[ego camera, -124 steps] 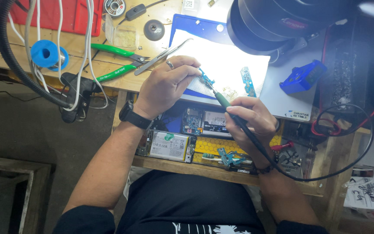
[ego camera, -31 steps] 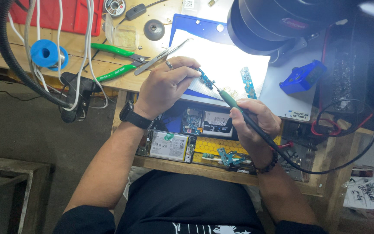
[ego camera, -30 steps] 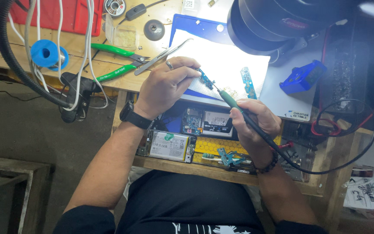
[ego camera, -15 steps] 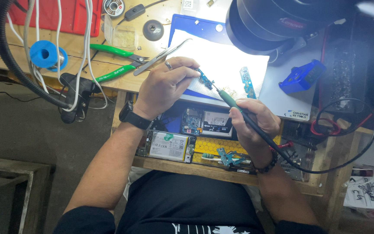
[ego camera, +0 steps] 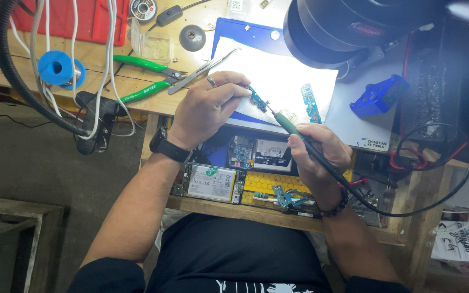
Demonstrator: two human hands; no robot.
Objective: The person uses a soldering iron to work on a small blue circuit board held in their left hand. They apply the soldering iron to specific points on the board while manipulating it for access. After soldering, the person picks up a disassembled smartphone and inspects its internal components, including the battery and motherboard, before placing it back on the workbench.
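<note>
While the left hand [ego camera: 207, 108] pinches a pair of slim silver metal tweezers [ego camera: 204, 70] between thumb and fingers, their tips press a small blue-green circuit board [ego camera: 257, 100] down on a white sheet of paper [ego camera: 294, 81] under the lamp light. The right hand [ego camera: 316, 154] is curled in a pen grip around a green-handled soldering iron [ego camera: 294, 127] with a black cable, and its metal tip points up and left, at or just beside the lower edge of the small board; whether it touches cannot be made out.

Judging by this, the soldering on the board is under way and not finished: the board is clamped by the tweezers, the iron is at the joint, and nothing has been set aside. A second narrow blue-green circuit strip [ego camera: 310, 103] lies apart to the right on the same paper, untouched by either hand. Below the hands, in a lower tray of the wooden worktop [ego camera: 137, 81], an opened phone with its white battery exposed [ego camera: 210, 183] lies without a back cover, so refitting appears to be left.

The small board sits between the two hands, directly at the left fingertips and just beyond the iron's tip. Green-handled pliers [ego camera: 147, 76] rest left of the left hand, near it.
</note>
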